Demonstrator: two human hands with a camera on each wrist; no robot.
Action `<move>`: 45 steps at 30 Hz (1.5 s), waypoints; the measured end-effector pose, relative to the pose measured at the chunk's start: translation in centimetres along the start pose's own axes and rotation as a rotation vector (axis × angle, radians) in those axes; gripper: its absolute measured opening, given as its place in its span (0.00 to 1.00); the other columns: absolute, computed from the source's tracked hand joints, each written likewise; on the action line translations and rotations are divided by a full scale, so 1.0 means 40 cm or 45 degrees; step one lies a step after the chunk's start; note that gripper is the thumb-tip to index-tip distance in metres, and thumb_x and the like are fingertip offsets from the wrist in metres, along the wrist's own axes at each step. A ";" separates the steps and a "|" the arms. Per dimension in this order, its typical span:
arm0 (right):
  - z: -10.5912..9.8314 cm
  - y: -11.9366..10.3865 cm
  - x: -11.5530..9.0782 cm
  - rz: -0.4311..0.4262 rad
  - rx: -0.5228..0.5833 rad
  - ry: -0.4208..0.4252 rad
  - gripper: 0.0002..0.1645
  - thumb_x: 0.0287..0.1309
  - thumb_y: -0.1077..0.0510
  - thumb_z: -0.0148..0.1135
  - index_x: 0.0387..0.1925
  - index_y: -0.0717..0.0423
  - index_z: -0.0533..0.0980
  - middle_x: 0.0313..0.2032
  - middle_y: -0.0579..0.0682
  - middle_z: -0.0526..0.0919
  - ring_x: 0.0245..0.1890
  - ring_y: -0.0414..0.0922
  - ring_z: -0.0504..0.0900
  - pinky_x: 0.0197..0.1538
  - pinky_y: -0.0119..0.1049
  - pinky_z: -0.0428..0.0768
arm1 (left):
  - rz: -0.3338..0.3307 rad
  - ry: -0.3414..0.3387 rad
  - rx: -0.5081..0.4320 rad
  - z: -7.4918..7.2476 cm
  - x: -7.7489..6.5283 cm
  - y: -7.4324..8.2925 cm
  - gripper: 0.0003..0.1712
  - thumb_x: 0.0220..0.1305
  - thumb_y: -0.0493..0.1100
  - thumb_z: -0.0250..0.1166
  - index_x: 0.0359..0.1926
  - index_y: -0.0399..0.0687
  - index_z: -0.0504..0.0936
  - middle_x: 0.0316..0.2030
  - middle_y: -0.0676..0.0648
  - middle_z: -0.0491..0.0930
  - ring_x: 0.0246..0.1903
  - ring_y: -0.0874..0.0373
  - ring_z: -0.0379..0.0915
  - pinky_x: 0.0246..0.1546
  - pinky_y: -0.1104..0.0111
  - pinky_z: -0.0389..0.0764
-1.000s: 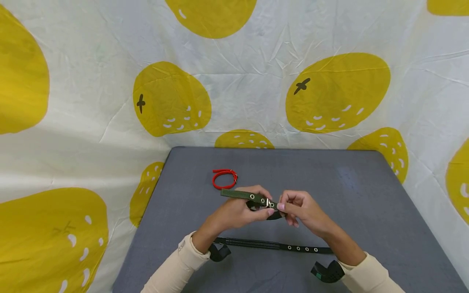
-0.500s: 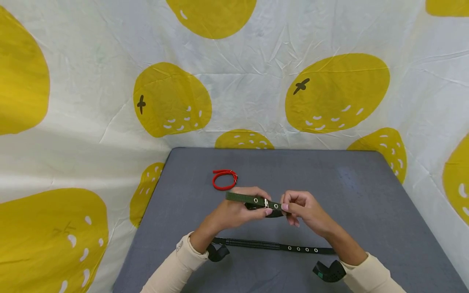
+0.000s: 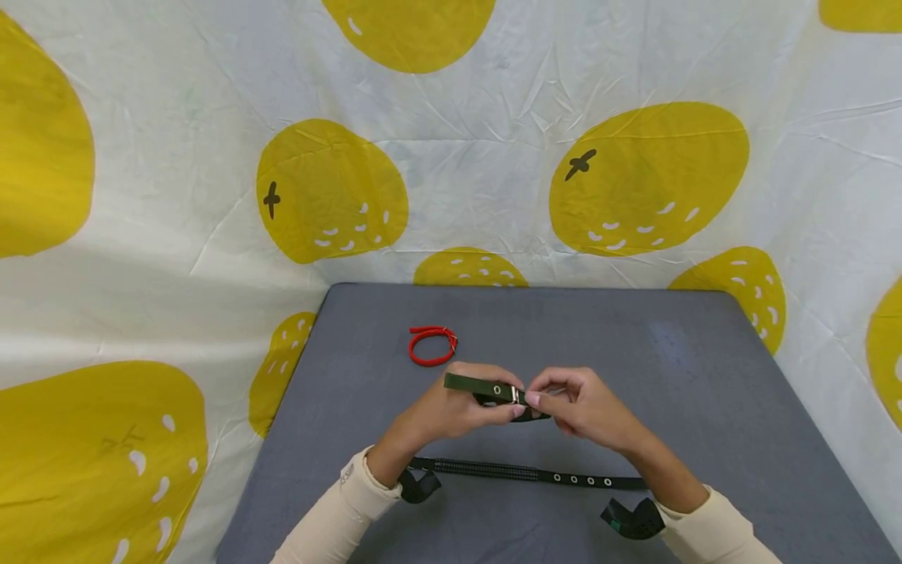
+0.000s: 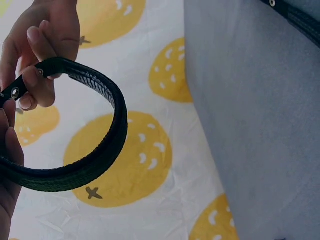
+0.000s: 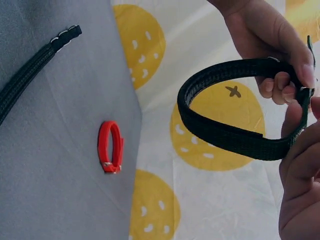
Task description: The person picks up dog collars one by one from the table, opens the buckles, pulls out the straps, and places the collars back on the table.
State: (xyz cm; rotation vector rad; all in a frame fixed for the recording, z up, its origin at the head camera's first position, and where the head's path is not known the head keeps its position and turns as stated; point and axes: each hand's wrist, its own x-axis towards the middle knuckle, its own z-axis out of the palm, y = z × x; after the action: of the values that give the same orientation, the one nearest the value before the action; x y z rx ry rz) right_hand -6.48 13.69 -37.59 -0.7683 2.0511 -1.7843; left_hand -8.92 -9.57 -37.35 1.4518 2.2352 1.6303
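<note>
Above the grey table, a looped green collar, probably light, tough and bendy yet springy, is gripped by the left hand and pinched by the right hand, likely best held beside its metal buckle.

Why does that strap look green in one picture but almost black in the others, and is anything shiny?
Head view: light catches the dark green webbing strap; the grey table has a pale patch, maybe glare. Left wrist view: the strap looks blackish, probably shaded, against bright white cloth with yellow prints. Right wrist view: dark again, though its outline is fairly clear.
</note>
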 end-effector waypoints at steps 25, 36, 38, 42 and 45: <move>-0.003 -0.005 0.004 -0.099 0.098 -0.106 0.10 0.67 0.69 0.46 0.28 0.61 0.67 0.18 0.61 0.68 0.12 0.49 0.64 0.13 0.35 0.66 | -0.026 0.000 -0.176 -0.004 0.002 0.006 0.08 0.59 0.38 0.66 0.41 0.48 0.82 0.27 0.53 0.78 0.19 0.67 0.68 0.19 0.73 0.74; -0.009 0.006 -0.002 -0.080 0.083 -0.017 0.08 0.66 0.67 0.48 0.29 0.63 0.68 0.19 0.61 0.69 0.14 0.51 0.65 0.16 0.38 0.68 | -0.052 0.005 -0.130 -0.022 -0.011 0.001 0.10 0.59 0.41 0.67 0.43 0.51 0.82 0.30 0.55 0.79 0.20 0.66 0.68 0.20 0.73 0.74; -0.007 0.008 -0.002 -0.061 0.034 0.015 0.07 0.67 0.66 0.50 0.31 0.63 0.70 0.18 0.60 0.69 0.14 0.49 0.67 0.17 0.39 0.70 | -0.036 -0.001 -0.094 -0.024 -0.011 -0.001 0.10 0.59 0.41 0.67 0.43 0.51 0.82 0.31 0.56 0.80 0.21 0.67 0.70 0.22 0.73 0.75; -0.002 0.006 0.000 0.003 -0.081 0.052 0.06 0.67 0.62 0.53 0.36 0.60 0.75 0.19 0.57 0.73 0.13 0.46 0.67 0.17 0.38 0.69 | -0.012 -0.037 -0.033 -0.024 -0.012 -0.007 0.11 0.59 0.40 0.67 0.44 0.49 0.82 0.33 0.56 0.81 0.25 0.68 0.72 0.26 0.74 0.76; 0.002 -0.002 0.002 0.063 -0.140 0.046 0.07 0.67 0.58 0.54 0.40 0.56 0.77 0.28 0.55 0.79 0.11 0.45 0.67 0.16 0.37 0.69 | 0.002 -0.093 -0.003 -0.020 -0.013 -0.011 0.12 0.59 0.40 0.66 0.45 0.48 0.81 0.33 0.56 0.81 0.25 0.69 0.71 0.27 0.76 0.76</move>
State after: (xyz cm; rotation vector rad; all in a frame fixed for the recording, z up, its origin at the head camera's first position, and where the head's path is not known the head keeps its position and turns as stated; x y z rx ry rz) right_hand -6.48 13.56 -37.50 -0.7133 2.1872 -1.6826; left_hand -9.32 -10.51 -37.58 1.4871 2.1937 1.5532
